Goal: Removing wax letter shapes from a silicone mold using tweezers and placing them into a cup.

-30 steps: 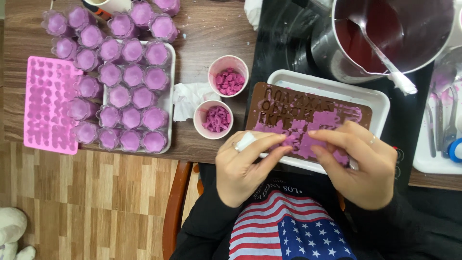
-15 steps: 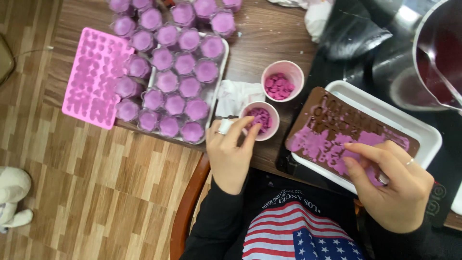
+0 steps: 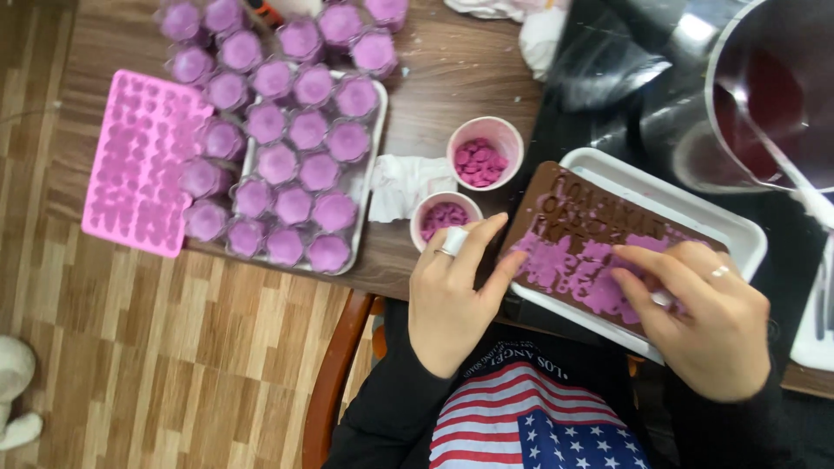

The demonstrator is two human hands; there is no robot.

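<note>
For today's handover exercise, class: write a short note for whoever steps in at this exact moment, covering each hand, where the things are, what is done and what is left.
Left hand: open, fingers resting at the near left edge of the brown mould, beside the nearer small pink cup.
Right hand: fingers pressing on the mould's purple-covered part; whether it grips anything, I cannot tell.
The mould lies in a white tray.
Done: both small cups, including the farther cup, hold purple pieces; the many clear cups hold purple fill.
Left: purple material still covers the mould's near half.
</note>
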